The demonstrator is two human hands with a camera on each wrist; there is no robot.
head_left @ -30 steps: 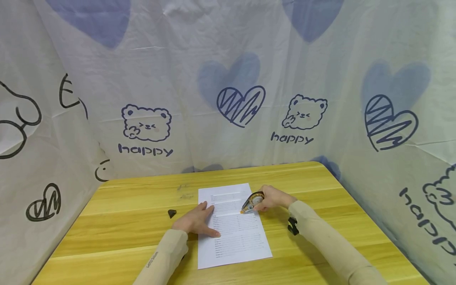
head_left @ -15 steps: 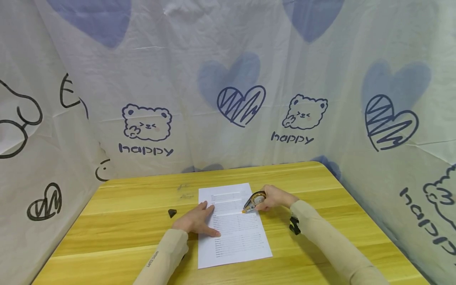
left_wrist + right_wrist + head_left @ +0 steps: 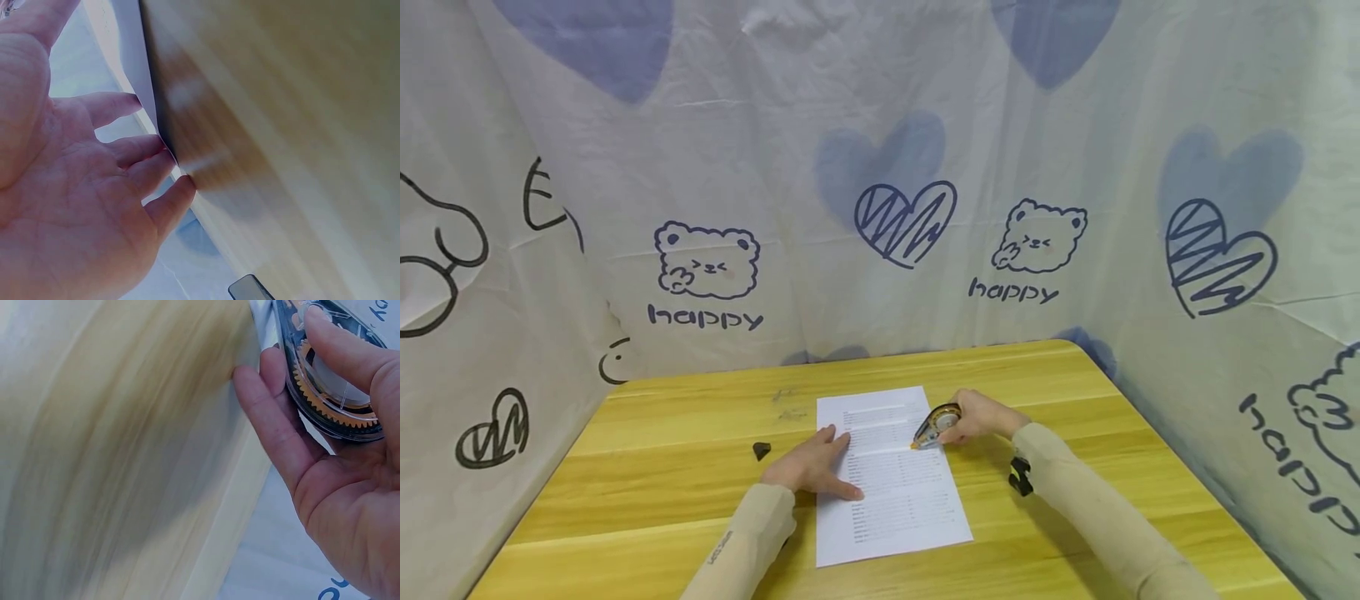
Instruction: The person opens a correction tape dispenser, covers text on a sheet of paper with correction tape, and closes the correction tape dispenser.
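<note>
A printed sheet of paper (image 3: 895,517) lies on the wooden table, lines of text running down it. Spread over its left edge, my left hand (image 3: 811,463) presses it with straight fingers; in the left wrist view the fingertips (image 3: 185,182) meet the table at the paper's edge. My right hand (image 3: 979,414) grips a correction tape dispenser (image 3: 937,423) with a clear case and orange gear wheel, thumb on its side in the right wrist view. The dispenser's orange tip overlaps the text right of the sheet's middle, at the end of a pale strip.
A small dark cap (image 3: 762,450) lies on the table (image 3: 662,492) left of the left hand. Faint marks show on the wood behind it. White cloth (image 3: 805,275) printed with hearts and bears hangs behind the table and on both sides.
The correction tape dispenser and my right hand have shifted slightly right along the sheet, mostly in the first half second. My left hand stays in place on the paper.
</note>
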